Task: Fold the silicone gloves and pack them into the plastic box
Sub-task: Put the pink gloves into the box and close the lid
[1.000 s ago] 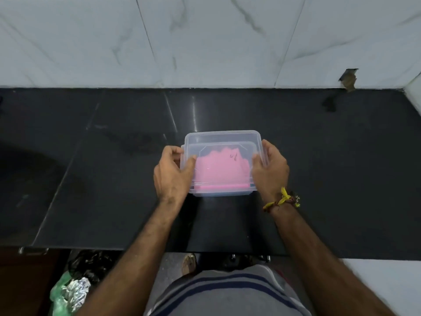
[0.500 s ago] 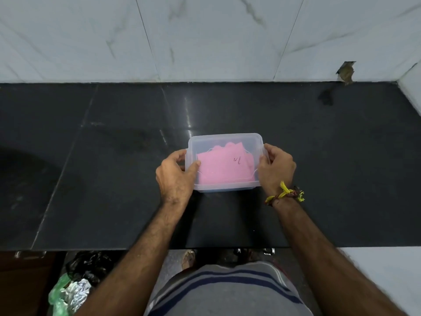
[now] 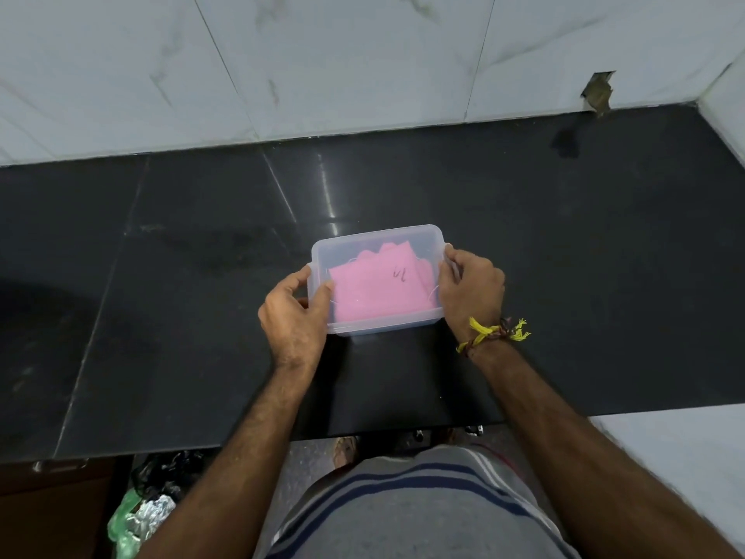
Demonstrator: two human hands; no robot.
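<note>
A clear plastic box (image 3: 342, 246) stands on the black counter in front of me. Folded pink silicone gloves (image 3: 377, 290) lie flat inside it, with a small dark mark on top. My left hand (image 3: 296, 316) grips the box's left end, thumb over the rim and inside the wall. My right hand (image 3: 469, 286) holds the right end, fingers curled on the rim; a yellow thread band sits on that wrist. No lid is in view.
The black stone counter (image 3: 181, 296) runs to a white marble wall (image 3: 363, 62) behind. A chipped hole (image 3: 598, 90) marks the wall at the right. Below the counter's front edge lie crumpled bags and foil (image 3: 141, 514) on the floor.
The box has tilted down to lie flatter on the counter and turned slightly. Both hands kept their grip on its ends. The camera view has shifted.
</note>
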